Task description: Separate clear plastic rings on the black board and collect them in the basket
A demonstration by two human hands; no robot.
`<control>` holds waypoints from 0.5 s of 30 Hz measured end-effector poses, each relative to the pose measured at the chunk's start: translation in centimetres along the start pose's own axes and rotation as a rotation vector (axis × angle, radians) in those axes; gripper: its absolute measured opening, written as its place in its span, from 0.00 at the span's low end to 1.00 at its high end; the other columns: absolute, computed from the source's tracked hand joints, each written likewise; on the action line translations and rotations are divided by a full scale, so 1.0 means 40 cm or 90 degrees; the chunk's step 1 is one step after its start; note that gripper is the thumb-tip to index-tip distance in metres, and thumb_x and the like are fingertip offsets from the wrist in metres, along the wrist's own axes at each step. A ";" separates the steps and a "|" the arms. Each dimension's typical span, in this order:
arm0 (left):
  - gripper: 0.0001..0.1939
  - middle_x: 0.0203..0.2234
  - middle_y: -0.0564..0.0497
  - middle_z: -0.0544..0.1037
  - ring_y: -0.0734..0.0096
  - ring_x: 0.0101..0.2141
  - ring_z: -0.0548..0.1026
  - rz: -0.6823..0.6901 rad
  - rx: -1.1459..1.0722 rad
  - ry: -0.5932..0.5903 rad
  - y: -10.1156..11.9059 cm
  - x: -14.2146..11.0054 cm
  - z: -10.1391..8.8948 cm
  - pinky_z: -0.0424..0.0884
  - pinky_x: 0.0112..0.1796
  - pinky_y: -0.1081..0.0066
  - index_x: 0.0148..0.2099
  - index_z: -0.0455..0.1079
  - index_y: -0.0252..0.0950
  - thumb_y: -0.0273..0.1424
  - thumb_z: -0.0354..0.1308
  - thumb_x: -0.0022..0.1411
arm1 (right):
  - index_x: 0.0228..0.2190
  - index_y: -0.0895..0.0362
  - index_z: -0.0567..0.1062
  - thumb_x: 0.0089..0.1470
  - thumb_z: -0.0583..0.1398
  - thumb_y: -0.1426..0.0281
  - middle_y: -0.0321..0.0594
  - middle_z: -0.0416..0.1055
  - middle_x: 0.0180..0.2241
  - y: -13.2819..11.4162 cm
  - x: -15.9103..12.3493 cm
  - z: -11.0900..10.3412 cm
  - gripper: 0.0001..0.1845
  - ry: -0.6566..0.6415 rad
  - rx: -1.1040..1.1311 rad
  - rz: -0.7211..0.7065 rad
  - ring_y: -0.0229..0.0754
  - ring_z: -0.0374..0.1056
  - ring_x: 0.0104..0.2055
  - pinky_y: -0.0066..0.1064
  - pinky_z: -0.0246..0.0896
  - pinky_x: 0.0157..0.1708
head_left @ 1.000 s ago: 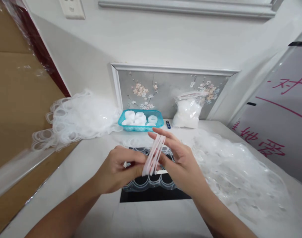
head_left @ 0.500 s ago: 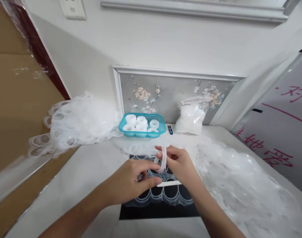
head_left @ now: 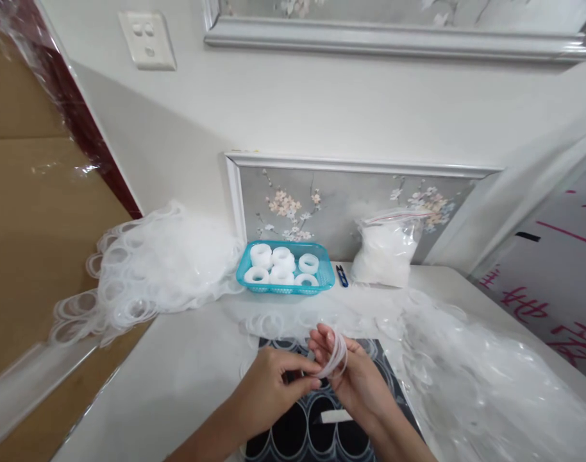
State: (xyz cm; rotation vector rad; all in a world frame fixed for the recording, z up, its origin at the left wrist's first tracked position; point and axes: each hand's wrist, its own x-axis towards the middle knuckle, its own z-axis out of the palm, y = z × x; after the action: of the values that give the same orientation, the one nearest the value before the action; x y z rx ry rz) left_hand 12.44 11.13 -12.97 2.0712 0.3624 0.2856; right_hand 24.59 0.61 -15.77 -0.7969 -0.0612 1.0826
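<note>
A small bundle of thin translucent plastic rings (head_left: 339, 357) is between my two hands. My left hand (head_left: 274, 385) pinches the bundle's lower left edge between thumb and fingers. My right hand (head_left: 360, 385) has the rings looped about its curled fingers, palm partly turned up. Below the hands lies a clear sheet of joined rings (head_left: 272, 443) on a black mat (head_left: 289, 428). A white-handled tool with a dark pointed tip (head_left: 335, 417) lies over the sheet, its right end hidden by my right wrist.
Behind stands a blue basket (head_left: 286, 290) with several stacks of white rings. Right of it are blue thread snips (head_left: 342, 276) and a zip bag of white pieces (head_left: 384, 250). Heaps of clear ring sheets lie left (head_left: 168, 269) and right (head_left: 490, 366).
The view has tilted up, so everything sits lower. My right hand has turned its palm upward, and the ring bundle has tipped and fanned slightly. My left hand now pinches its edge.
</note>
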 end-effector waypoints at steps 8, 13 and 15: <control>0.28 0.54 0.49 0.73 0.67 0.41 0.78 -0.030 -0.159 -0.029 -0.006 -0.008 -0.011 0.71 0.30 0.77 0.64 0.59 0.47 0.38 0.57 0.63 | 0.33 0.54 0.80 0.47 0.66 0.78 0.36 0.79 0.38 -0.040 0.052 0.022 0.10 0.074 0.189 -0.059 0.34 0.76 0.41 0.18 0.72 0.40; 0.21 0.45 0.51 0.78 0.68 0.37 0.78 -0.069 -0.123 -0.046 0.006 -0.011 -0.044 0.72 0.32 0.75 0.57 0.69 0.48 0.41 0.57 0.63 | 0.34 0.54 0.78 0.50 0.60 0.81 0.35 0.79 0.38 -0.146 0.175 0.077 0.12 0.017 0.095 -0.248 0.32 0.75 0.42 0.20 0.70 0.45; 0.18 0.43 0.52 0.80 0.69 0.36 0.78 -0.077 -0.113 -0.054 0.015 -0.011 -0.062 0.72 0.33 0.75 0.54 0.72 0.46 0.41 0.57 0.63 | 0.42 0.55 0.75 0.49 0.60 0.81 0.36 0.77 0.42 -0.180 0.263 0.086 0.18 -0.010 -0.040 -0.324 0.33 0.75 0.43 0.22 0.69 0.48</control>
State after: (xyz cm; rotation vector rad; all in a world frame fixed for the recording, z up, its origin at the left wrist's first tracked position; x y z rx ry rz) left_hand 11.27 12.68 -11.26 1.8723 0.3954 0.1508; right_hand 33.87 9.35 -12.35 -0.7749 -0.2964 0.6066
